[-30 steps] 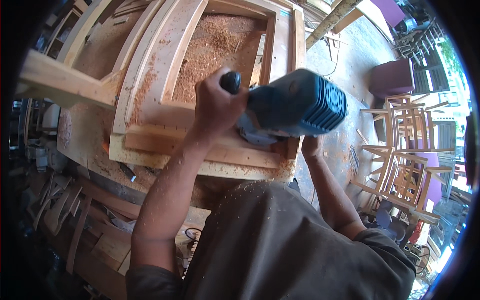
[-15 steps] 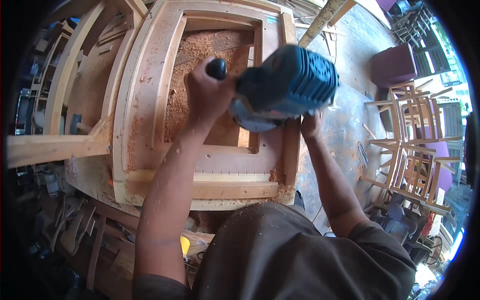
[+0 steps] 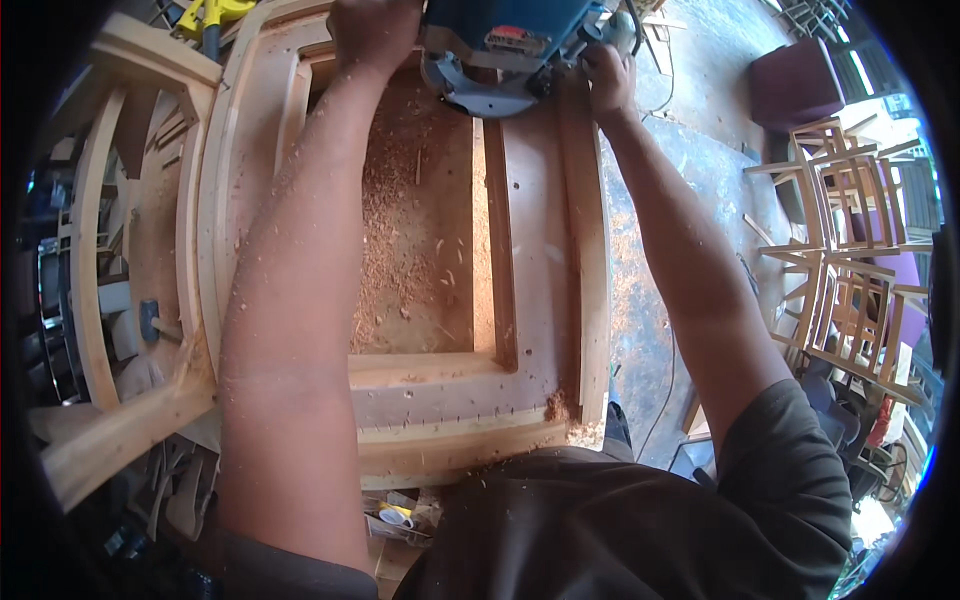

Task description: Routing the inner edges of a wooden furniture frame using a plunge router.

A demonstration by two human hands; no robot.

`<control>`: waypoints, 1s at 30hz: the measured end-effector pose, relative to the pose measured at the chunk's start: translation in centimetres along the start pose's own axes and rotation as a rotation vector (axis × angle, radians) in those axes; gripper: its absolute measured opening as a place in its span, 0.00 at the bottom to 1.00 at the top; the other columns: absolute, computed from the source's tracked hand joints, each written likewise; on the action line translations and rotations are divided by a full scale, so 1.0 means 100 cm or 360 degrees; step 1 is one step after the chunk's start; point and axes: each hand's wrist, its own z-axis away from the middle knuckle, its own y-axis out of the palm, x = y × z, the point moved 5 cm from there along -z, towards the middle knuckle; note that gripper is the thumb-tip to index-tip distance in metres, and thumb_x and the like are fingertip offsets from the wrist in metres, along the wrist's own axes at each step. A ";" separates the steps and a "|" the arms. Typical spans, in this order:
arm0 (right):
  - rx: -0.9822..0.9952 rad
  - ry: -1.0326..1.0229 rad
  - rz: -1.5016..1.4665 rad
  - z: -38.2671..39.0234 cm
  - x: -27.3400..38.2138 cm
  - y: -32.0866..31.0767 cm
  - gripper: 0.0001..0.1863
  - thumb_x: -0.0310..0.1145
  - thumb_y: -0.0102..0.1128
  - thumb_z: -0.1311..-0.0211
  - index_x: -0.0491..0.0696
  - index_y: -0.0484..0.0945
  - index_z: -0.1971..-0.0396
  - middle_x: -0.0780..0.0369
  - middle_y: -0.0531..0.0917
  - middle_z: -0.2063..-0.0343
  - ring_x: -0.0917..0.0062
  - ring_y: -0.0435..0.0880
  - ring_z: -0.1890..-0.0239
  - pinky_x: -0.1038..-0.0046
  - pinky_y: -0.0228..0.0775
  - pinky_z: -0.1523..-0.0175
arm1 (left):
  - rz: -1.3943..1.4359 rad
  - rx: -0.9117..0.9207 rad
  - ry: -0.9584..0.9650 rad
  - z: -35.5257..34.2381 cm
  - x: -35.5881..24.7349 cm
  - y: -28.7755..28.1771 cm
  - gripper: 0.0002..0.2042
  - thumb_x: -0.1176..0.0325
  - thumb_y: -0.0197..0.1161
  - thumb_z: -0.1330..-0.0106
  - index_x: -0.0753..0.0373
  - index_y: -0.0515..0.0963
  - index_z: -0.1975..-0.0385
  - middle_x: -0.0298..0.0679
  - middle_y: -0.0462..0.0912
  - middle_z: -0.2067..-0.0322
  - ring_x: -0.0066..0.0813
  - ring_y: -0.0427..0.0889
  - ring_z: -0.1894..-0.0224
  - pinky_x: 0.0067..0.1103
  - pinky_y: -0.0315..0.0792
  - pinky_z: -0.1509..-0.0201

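Note:
A blue power router (image 3: 510, 45) with a metal base sits at the top of the view, over the far part of a wooden frame jig (image 3: 545, 255) strewn with shavings. My left hand (image 3: 376, 28) is closed on its left side; the grip inside is mostly hidden by the fingers. My right hand (image 3: 610, 80) is closed at its right side, on the part beside the metal fittings. Both arms are stretched forward. Through the frame's opening shows a board (image 3: 415, 260) covered in sawdust.
Another wooden frame (image 3: 95, 245) stands at the left, with a hammer (image 3: 150, 318) inside it and a yellow tool (image 3: 210, 15) beyond. On the right, stacked chair frames (image 3: 830, 250) and a purple padded block (image 3: 800, 85) stand on the concrete floor (image 3: 670, 180), where a cord runs.
The router and both hands have moved forward, away from me, to the top of the view, exposing the near part of the frame. The surroundings have shifted as my view moved.

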 end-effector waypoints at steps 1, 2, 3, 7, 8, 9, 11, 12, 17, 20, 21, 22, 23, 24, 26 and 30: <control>-0.0050 -0.0301 0.0214 -0.005 -0.001 0.002 0.05 0.24 0.61 0.49 0.47 0.79 0.70 0.60 0.80 0.75 0.66 0.74 0.75 0.67 0.66 0.68 | -0.0002 0.0035 -0.0011 -0.013 0.004 0.011 0.06 0.70 0.61 0.47 0.67 0.78 0.78 0.42 0.79 0.81 0.38 0.78 0.78 0.29 0.70 0.74; -0.0051 -0.0287 0.0211 -0.010 -0.005 0.008 0.05 0.24 0.61 0.49 0.47 0.79 0.70 0.60 0.80 0.75 0.66 0.74 0.75 0.67 0.66 0.68 | -0.0013 0.0046 -0.0011 -0.023 0.011 0.017 0.06 0.70 0.61 0.47 0.67 0.78 0.78 0.42 0.79 0.81 0.38 0.78 0.78 0.29 0.70 0.74; -0.0007 -0.0163 0.0114 -0.015 -0.012 0.014 0.05 0.25 0.61 0.49 0.47 0.79 0.70 0.61 0.80 0.76 0.65 0.74 0.75 0.66 0.66 0.67 | -0.0144 0.0049 0.0070 -0.033 0.016 0.022 0.06 0.70 0.61 0.47 0.67 0.78 0.77 0.42 0.80 0.81 0.38 0.78 0.78 0.29 0.70 0.73; 0.0117 0.0202 -0.0163 -0.029 -0.038 0.034 0.06 0.26 0.63 0.49 0.48 0.80 0.69 0.62 0.81 0.76 0.64 0.75 0.75 0.66 0.67 0.65 | -0.0520 0.0060 0.0322 -0.062 0.026 0.040 0.07 0.69 0.61 0.47 0.68 0.79 0.77 0.44 0.80 0.81 0.40 0.79 0.76 0.30 0.71 0.71; 0.0032 0.0281 -0.0358 -0.033 -0.048 0.038 0.06 0.27 0.60 0.47 0.48 0.79 0.68 0.61 0.79 0.77 0.66 0.73 0.77 0.66 0.66 0.68 | -0.0612 0.0097 0.0347 -0.067 0.027 0.047 0.07 0.70 0.61 0.47 0.68 0.79 0.76 0.44 0.81 0.80 0.40 0.79 0.76 0.30 0.71 0.71; -0.0053 0.0363 -0.0543 -0.034 -0.063 0.042 0.06 0.28 0.57 0.46 0.47 0.79 0.67 0.61 0.78 0.78 0.67 0.71 0.79 0.66 0.65 0.70 | -0.0697 0.0143 0.0372 -0.070 0.030 0.059 0.07 0.70 0.60 0.47 0.68 0.79 0.76 0.44 0.81 0.80 0.40 0.79 0.76 0.30 0.71 0.71; -0.0229 0.0508 -0.0934 -0.035 -0.080 0.045 0.09 0.30 0.51 0.42 0.45 0.79 0.65 0.60 0.76 0.80 0.71 0.68 0.82 0.66 0.63 0.75 | -0.0881 0.0213 0.0423 -0.075 0.029 0.069 0.08 0.70 0.60 0.46 0.69 0.80 0.75 0.45 0.82 0.79 0.40 0.80 0.76 0.30 0.71 0.72; -0.0232 0.0508 -0.0942 -0.034 -0.077 0.048 0.09 0.30 0.51 0.42 0.45 0.79 0.65 0.60 0.76 0.80 0.71 0.68 0.82 0.66 0.63 0.75 | -0.0888 0.0210 0.0426 -0.076 0.032 0.066 0.08 0.70 0.60 0.46 0.69 0.80 0.75 0.45 0.82 0.79 0.40 0.80 0.76 0.30 0.71 0.72; -0.0063 0.0455 -0.0736 -0.034 -0.064 0.050 0.11 0.34 0.56 0.42 0.48 0.87 0.71 0.65 0.76 0.85 0.78 0.72 0.81 0.77 0.64 0.73 | -0.0468 0.0055 0.0260 -0.077 0.033 0.048 0.08 0.70 0.59 0.47 0.69 0.81 0.74 0.45 0.82 0.79 0.40 0.79 0.77 0.29 0.71 0.72; -0.0034 0.0375 -0.0643 -0.030 -0.070 0.039 0.11 0.33 0.56 0.42 0.49 0.87 0.70 0.65 0.76 0.84 0.78 0.72 0.81 0.77 0.63 0.73 | -0.0288 0.0042 0.0235 -0.059 0.015 0.047 0.07 0.71 0.60 0.47 0.69 0.79 0.75 0.44 0.80 0.80 0.38 0.78 0.77 0.28 0.70 0.73; -0.0022 0.0353 -0.0607 -0.028 -0.074 0.033 0.10 0.33 0.56 0.42 0.49 0.87 0.70 0.65 0.77 0.84 0.78 0.72 0.81 0.77 0.63 0.73 | -0.0226 0.0043 0.0223 -0.051 0.008 0.048 0.07 0.71 0.60 0.47 0.69 0.79 0.76 0.44 0.80 0.81 0.37 0.78 0.77 0.28 0.70 0.73; -0.0016 0.0356 -0.0621 -0.026 -0.068 0.033 0.10 0.33 0.56 0.42 0.49 0.87 0.70 0.65 0.77 0.84 0.78 0.72 0.81 0.77 0.63 0.73 | -0.0239 0.0039 0.0217 -0.046 0.008 0.042 0.07 0.71 0.60 0.47 0.69 0.79 0.76 0.44 0.80 0.81 0.37 0.78 0.77 0.28 0.70 0.73; 0.0012 0.0269 -0.0473 -0.023 -0.059 0.031 0.08 0.32 0.57 0.43 0.49 0.85 0.70 0.64 0.78 0.82 0.75 0.73 0.79 0.74 0.64 0.71 | -0.0163 0.0024 0.0186 -0.041 0.008 0.037 0.07 0.71 0.60 0.47 0.69 0.78 0.76 0.44 0.79 0.81 0.37 0.77 0.78 0.28 0.69 0.73; 0.0036 0.0178 -0.0326 -0.022 -0.048 0.028 0.05 0.30 0.59 0.45 0.49 0.83 0.70 0.64 0.79 0.81 0.71 0.73 0.78 0.71 0.65 0.69 | -0.0086 0.0006 0.0158 -0.038 0.008 0.031 0.06 0.71 0.60 0.47 0.69 0.78 0.76 0.43 0.79 0.81 0.36 0.76 0.78 0.27 0.69 0.73; 0.0081 -0.0006 -0.0033 -0.018 -0.026 0.025 0.06 0.27 0.63 0.49 0.49 0.80 0.69 0.62 0.81 0.77 0.64 0.75 0.75 0.65 0.67 0.65 | 0.0068 -0.0031 0.0105 -0.031 0.009 0.019 0.06 0.72 0.59 0.47 0.69 0.78 0.77 0.43 0.78 0.82 0.35 0.75 0.79 0.27 0.68 0.74; 0.0062 -0.0074 0.0052 -0.010 -0.016 0.008 0.07 0.27 0.59 0.46 0.51 0.84 0.68 0.65 0.79 0.81 0.72 0.73 0.79 0.71 0.65 0.70 | 0.0154 0.0089 0.0011 -0.011 -0.002 0.011 0.12 0.62 0.61 0.48 0.67 0.79 0.79 0.41 0.80 0.83 0.35 0.74 0.78 0.26 0.69 0.70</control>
